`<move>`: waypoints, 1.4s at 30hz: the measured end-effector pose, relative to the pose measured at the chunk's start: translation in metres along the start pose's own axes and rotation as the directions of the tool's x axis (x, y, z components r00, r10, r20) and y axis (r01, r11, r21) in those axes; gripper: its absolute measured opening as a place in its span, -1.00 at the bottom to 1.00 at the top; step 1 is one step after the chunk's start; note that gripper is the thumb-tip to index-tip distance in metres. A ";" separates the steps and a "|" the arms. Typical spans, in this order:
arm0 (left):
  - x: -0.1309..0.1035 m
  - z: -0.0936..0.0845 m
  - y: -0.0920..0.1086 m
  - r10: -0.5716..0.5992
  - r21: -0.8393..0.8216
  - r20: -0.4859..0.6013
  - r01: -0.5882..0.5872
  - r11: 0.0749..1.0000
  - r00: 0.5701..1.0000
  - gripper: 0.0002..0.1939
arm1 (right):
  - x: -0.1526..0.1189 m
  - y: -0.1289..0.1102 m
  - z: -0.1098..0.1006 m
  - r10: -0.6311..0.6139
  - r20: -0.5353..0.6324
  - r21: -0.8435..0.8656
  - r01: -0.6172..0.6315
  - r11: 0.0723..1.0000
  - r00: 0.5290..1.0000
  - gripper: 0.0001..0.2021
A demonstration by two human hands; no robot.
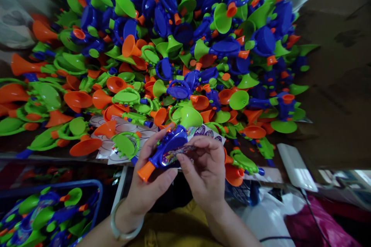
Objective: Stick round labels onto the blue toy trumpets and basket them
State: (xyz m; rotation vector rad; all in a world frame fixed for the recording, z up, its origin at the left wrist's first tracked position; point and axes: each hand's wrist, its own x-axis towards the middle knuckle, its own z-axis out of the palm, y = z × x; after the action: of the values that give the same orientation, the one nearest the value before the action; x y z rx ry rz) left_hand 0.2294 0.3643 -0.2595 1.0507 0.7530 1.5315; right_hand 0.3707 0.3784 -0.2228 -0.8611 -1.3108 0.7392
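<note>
A blue toy trumpet with an orange mouthpiece and a green bell is gripped in my left hand, thumb below and fingers behind it. My right hand pinches a colourful oval sticker between thumb and fingers. One end of the sticker lies against the flat blue side of the trumpet. Behind my right hand, a sheet of printed oval stickers lies partly hidden.
A large heap of green, orange and blue toy trumpets covers the brown table. At lower left stands a blue crate of trumpets. White sticker backing sheets lie near the front edge, and a white device sits right.
</note>
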 end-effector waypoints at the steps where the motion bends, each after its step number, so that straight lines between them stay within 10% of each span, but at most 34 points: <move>1: 0.000 0.000 0.000 -0.001 0.007 0.001 0.001 1.000 1.000 -0.27 | 0.000 0.000 0.000 0.002 0.000 -0.003 -0.002 1.000 1.000 -0.57; 14: -0.003 0.003 -0.009 0.013 0.016 -0.078 -0.012 1.000 0.997 -0.44 | -0.003 0.002 0.001 -0.030 0.012 -0.036 0.030 0.999 0.999 -0.64; 20: -0.010 0.002 -0.011 0.148 0.121 -0.101 -0.136 0.983 0.984 -0.42 | 0.012 0.001 -0.006 -0.262 -0.006 -0.394 0.239 0.887 0.965 -0.79; 32: -0.014 0.003 -0.014 0.121 0.120 -0.179 -0.101 0.988 0.976 -0.42 | 0.024 0.003 -0.010 -0.315 0.049 -0.579 0.284 0.764 0.948 -0.80; 42: -0.021 -0.007 -0.007 0.114 0.096 -0.142 -0.101 0.990 0.983 -0.41 | 0.019 0.017 -0.019 -0.116 -0.078 -0.337 0.083 0.938 0.990 -0.69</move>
State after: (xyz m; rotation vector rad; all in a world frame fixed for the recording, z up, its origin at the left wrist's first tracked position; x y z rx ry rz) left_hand 0.2265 0.3462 -0.2732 1.0662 0.8855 1.6954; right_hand 0.3919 0.4010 -0.2290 -1.0776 -1.4035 0.3941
